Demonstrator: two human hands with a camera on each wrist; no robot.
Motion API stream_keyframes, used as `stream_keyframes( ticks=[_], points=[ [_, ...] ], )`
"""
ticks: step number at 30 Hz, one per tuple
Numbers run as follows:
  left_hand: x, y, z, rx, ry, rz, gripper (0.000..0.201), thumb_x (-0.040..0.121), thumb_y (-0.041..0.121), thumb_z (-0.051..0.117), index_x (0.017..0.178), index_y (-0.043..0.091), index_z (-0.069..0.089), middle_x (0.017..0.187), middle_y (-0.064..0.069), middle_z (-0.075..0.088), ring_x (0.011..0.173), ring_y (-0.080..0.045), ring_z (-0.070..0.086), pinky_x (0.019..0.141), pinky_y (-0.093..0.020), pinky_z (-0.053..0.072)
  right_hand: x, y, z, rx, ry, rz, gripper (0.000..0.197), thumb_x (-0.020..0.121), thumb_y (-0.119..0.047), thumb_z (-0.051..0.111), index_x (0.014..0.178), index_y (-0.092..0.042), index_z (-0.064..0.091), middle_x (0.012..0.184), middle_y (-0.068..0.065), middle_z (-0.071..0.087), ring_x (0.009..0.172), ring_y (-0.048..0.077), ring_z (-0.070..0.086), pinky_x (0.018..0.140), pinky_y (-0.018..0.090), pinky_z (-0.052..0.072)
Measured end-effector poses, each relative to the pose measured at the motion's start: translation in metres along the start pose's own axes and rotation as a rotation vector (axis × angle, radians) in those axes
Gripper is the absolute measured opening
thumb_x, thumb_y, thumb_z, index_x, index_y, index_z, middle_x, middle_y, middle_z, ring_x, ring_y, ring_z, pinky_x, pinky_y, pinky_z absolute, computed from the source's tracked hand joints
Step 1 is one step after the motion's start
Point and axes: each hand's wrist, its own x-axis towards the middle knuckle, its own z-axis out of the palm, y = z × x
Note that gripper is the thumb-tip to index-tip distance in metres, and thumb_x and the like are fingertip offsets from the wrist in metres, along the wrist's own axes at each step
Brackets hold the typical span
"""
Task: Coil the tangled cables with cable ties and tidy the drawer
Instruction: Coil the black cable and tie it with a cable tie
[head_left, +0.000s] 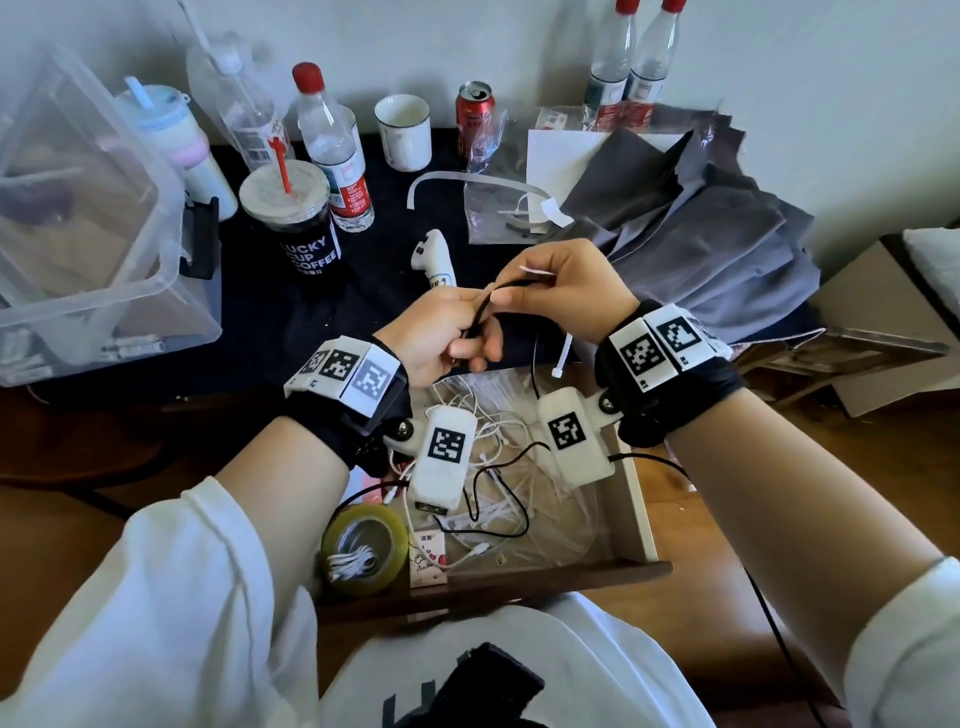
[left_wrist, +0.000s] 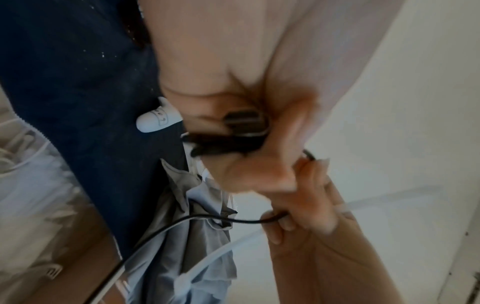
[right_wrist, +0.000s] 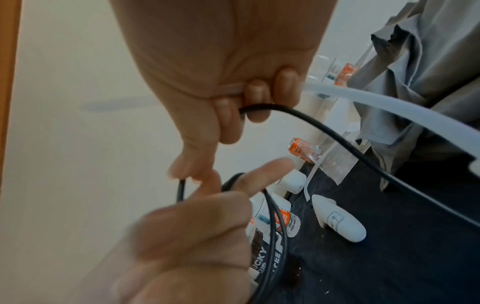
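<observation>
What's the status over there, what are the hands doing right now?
Left hand grips coiled black cable. Right hand pinches cable, white cable tie tucked in fingers. Drawer still full of tangled white cables.

I see a thin black rubber cable (head_left: 480, 317), a translucent white plastic cable tie (head_left: 562, 356), black-and-white checkered wrist tags (head_left: 643, 354), crumpled grey cloth (head_left: 727, 244) and a red drink can (head_left: 474, 111).

Open drawer (head_left: 636, 499) sits below both hands, tape roll (head_left: 363, 545) in it under the left wrist; coffee cup (head_left: 291, 218) beyond the left hand (head_left: 436, 332), folded cloth (head_left: 717, 249) beyond the right hand (head_left: 561, 286).
</observation>
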Motion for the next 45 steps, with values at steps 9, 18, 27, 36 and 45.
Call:
stream_keyframes(
  ticks=[9, 18, 27, 36, 45],
  points=[
    [-0.008, 0.001, -0.003, -0.439, -0.226, -0.042, 0.057, 0.093, 0.046, 0.028, 0.068, 0.013, 0.067, 0.033, 0.007, 0.035, 0.026, -0.004, 0.028, 0.032, -0.013, 0.029, 0.005, 0.018, -0.010, 0.072, 0.241, 0.051, 0.016, 0.082, -0.011, 0.068, 0.069, -0.017, 0.062, 0.054, -0.014, 0.058, 0.052, -0.006, 0.054, 0.058, 0.011, 0.044],
    [0.001, 0.013, -0.015, -0.889, -0.188, 0.214, 0.046, 0.089, 0.024, 0.043, 0.121, -0.007, 0.053, 0.095, -0.003, 0.072, 0.042, -0.004, 0.049, 0.045, -0.013, 0.041, -0.008, 0.033, 0.012, 0.020, -0.009, 0.185, 0.021, 0.094, -0.015, 0.052, 0.106, -0.009, 0.068, 0.041, -0.015, 0.042, 0.044, 0.001, 0.034, 0.054, 0.017, 0.030],
    [0.008, 0.010, -0.006, -0.605, 0.120, 0.314, 0.048, 0.104, 0.026, 0.024, 0.141, -0.004, 0.030, 0.107, -0.001, 0.069, 0.073, -0.005, 0.065, 0.068, -0.015, 0.049, -0.006, 0.019, 0.030, -0.048, -0.250, 0.203, 0.010, 0.089, -0.014, 0.060, 0.094, -0.014, 0.068, 0.055, 0.001, 0.055, 0.049, 0.007, 0.047, 0.059, 0.020, 0.040],
    [0.016, 0.004, -0.017, -0.427, 0.246, 0.354, 0.018, 0.103, 0.020, 0.030, 0.101, 0.010, 0.045, 0.134, -0.020, 0.052, 0.090, -0.014, 0.070, 0.086, -0.025, 0.054, -0.012, 0.009, 0.030, 0.134, -0.336, 0.228, 0.005, 0.086, 0.001, 0.059, 0.084, 0.000, 0.055, 0.056, -0.001, 0.065, 0.040, 0.007, 0.041, 0.039, 0.015, 0.030],
    [0.009, -0.012, -0.016, -0.125, 0.140, 0.010, 0.024, 0.101, 0.019, 0.039, 0.096, 0.002, 0.054, 0.065, 0.001, 0.071, 0.056, -0.009, 0.065, 0.052, -0.021, 0.053, -0.004, 0.016, 0.027, -0.176, -0.185, 0.119, 0.006, 0.078, -0.024, 0.072, 0.083, -0.020, 0.073, 0.075, -0.001, 0.068, 0.067, 0.006, 0.058, 0.071, 0.028, 0.045]
  ],
)
